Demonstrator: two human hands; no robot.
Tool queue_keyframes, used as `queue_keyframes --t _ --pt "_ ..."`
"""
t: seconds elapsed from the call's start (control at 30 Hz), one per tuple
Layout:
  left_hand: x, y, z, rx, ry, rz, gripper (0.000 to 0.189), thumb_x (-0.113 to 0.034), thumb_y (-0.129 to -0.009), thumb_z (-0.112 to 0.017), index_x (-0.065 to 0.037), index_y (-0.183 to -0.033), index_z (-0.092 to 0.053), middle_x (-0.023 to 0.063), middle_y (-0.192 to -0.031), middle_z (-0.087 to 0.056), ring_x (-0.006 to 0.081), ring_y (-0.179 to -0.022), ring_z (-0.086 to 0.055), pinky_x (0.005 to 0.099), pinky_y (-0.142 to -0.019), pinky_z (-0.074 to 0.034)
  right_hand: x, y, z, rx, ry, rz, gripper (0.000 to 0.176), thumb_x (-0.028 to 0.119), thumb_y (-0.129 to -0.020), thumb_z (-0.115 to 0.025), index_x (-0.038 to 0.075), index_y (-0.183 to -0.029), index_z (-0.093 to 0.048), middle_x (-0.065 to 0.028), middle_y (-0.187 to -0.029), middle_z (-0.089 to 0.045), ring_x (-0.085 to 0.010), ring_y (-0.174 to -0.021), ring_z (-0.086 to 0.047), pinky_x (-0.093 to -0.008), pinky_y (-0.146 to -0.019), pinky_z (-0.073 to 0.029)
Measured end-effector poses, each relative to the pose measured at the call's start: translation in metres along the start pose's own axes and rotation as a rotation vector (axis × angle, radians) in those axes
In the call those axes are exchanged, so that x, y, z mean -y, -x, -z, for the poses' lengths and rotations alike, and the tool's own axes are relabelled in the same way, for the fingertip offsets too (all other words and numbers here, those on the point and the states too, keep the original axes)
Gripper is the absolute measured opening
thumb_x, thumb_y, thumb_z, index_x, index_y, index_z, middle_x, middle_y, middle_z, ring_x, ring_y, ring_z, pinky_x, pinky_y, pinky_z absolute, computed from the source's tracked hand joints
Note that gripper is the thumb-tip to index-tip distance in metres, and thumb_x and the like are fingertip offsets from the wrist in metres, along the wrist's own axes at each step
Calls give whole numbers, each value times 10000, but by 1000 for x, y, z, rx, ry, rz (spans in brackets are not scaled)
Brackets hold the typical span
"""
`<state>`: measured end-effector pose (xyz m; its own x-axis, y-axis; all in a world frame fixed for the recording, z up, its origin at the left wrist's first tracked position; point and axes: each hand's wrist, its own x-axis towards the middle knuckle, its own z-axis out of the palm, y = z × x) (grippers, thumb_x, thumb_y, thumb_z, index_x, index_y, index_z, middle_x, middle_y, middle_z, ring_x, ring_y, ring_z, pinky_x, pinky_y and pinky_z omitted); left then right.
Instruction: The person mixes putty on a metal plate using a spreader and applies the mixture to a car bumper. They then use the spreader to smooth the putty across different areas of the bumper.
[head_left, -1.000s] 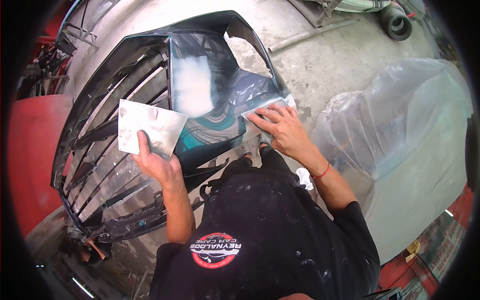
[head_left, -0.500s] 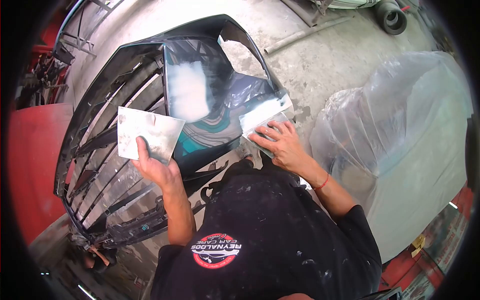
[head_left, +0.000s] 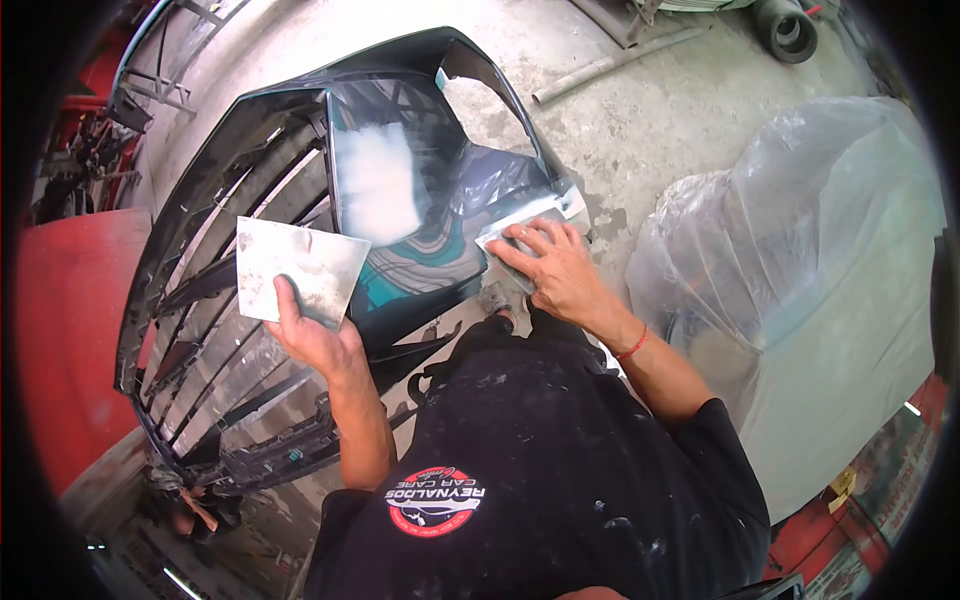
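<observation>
My left hand [head_left: 318,338] grips a squarish metal plate [head_left: 298,262] smeared with whitish paste, thumb on top. With its fingers spread over a flat spreader [head_left: 490,240], my right hand [head_left: 565,268] presses against the lower right corner of a dark car bumper [head_left: 437,205]. Part of the spreader is hidden under the fingers. Beside it runs a strip of white filler [head_left: 568,203]. A larger white patch [head_left: 378,185] covers the bumper's middle panel, above teal and grey sanded rings [head_left: 420,268].
A plastic-covered bulky object [head_left: 790,260] stands to the right. Pipes [head_left: 620,65] and a dark hollow cylinder [head_left: 785,32] lie on the concrete floor. At left is a red panel [head_left: 80,330]. Part of another person [head_left: 205,512] shows at lower left.
My right hand has shifted slightly up and left along the bumper corner with the spreader. The metal plate in my left hand has barely moved.
</observation>
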<state>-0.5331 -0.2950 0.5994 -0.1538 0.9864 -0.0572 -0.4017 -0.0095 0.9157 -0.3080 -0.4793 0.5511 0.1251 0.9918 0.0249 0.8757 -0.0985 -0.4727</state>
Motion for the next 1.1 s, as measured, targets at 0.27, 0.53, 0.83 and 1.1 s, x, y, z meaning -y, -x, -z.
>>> queue_keyframes --t 0.27,0.53,0.83,1.1 --pt "-1 0 -1 21 1 14 389 -103 -988 -530 14 -1350 -451 167 -1268 -577 273 -1107 -622 421 -926 -539 7 33 -8 6 33 23 858 87 -545 -807 245 -1346 -547 -19 -1336 -518 -286 -1211 -460 -466 -998 -325" --pt "0 -1 1 -7 -43 4 363 -143 -1000 -525 27 -1319 -499 157 -1260 -602 269 -1105 -629 433 -940 -527 -50 25 25 -86 110 -37 839 72 -566 -779 279 -1348 -559 -52 -1335 -531 -289 -1209 -489 -466 -995 -339" --pt "-2 0 -1 0 -54 -1 362 -134 -996 -536 21 -1318 -480 161 -1247 -594 262 -1087 -631 427 -911 -544 -48 12 -7 -80 71 -3 759 -12 -687 -640 282 -1379 -537 -107 -1323 -543 -304 -1245 -479 -450 -1005 -348" --pt "0 -1 -1 -19 -88 -24 382 -155 -990 -543 3 -1333 -483 158 -1246 -607 276 -1081 -644 442 -905 -558 -37 49 -35 -147 5 -53 920 199 -548 -860 302 -1393 -512 -73 -1363 -495 -310 -1281 -444 -478 -1040 -332"
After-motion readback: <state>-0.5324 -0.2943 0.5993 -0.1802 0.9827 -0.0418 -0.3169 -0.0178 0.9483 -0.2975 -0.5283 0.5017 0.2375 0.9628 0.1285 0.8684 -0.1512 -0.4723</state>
